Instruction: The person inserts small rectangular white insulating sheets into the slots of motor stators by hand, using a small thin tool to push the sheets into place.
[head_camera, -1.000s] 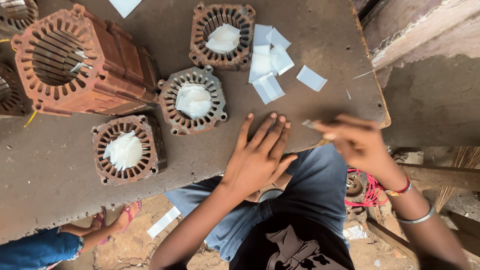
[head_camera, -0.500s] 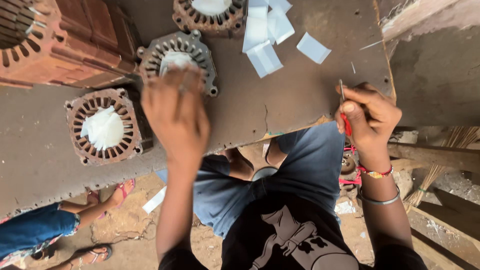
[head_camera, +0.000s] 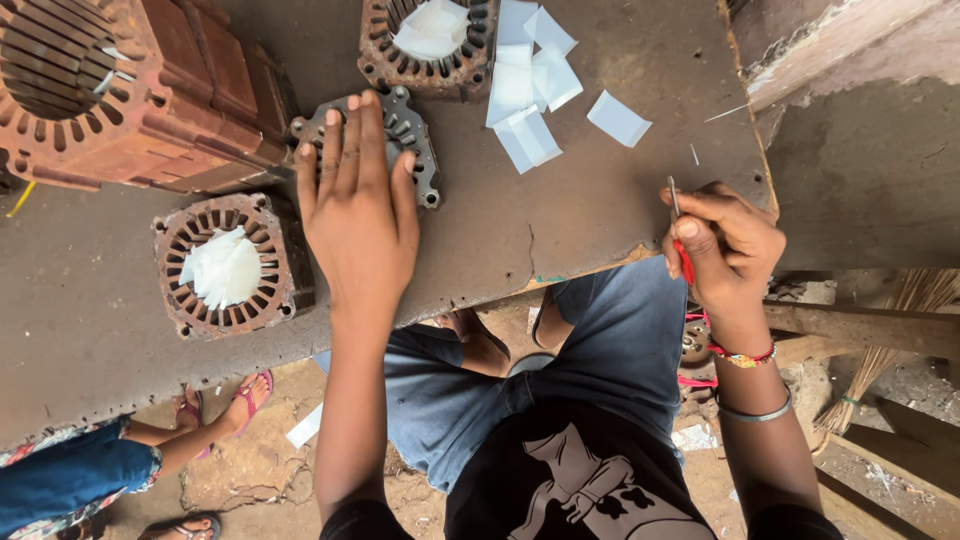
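Grey stator (head_camera: 400, 130) lies on the desk (head_camera: 560, 215) under the left hand (head_camera: 358, 205), near the middle of the near edge. That hand lies flat and spread, palm down, fingers (head_camera: 345, 140) extended over the stator's ring; it covers rather than grips, and only the slotted rim and corner lugs show around it.

The right hand (head_camera: 725, 245) sits at the desk's right corner, closed in a pinch on a thin tool (head_camera: 680, 235) with a red handle and a slim metal tip pointing up. What kind of tool it is I cannot tell for sure. The wrist carries a beaded band and a metal bangle.

Just left of the left hand, a rusty stator (head_camera: 232, 265) stands on the desk with white paper pieces piled in its bore. Beyond the fingers, at the top edge, a second rusty stator (head_camera: 428, 45) also holds white paper. Touching the grey stator's upper left is a large motor housing (head_camera: 130, 90), rust-red and ribbed, its slotted bore facing up. To the right of the top stator, loose paper slips (head_camera: 530, 90) lie scattered, one slip (head_camera: 618, 118) a little apart.

Below the desk, the person's jeans and dark printed shirt show. At lower left another person's feet in pink sandals (head_camera: 245, 400) rest on the dirt floor.
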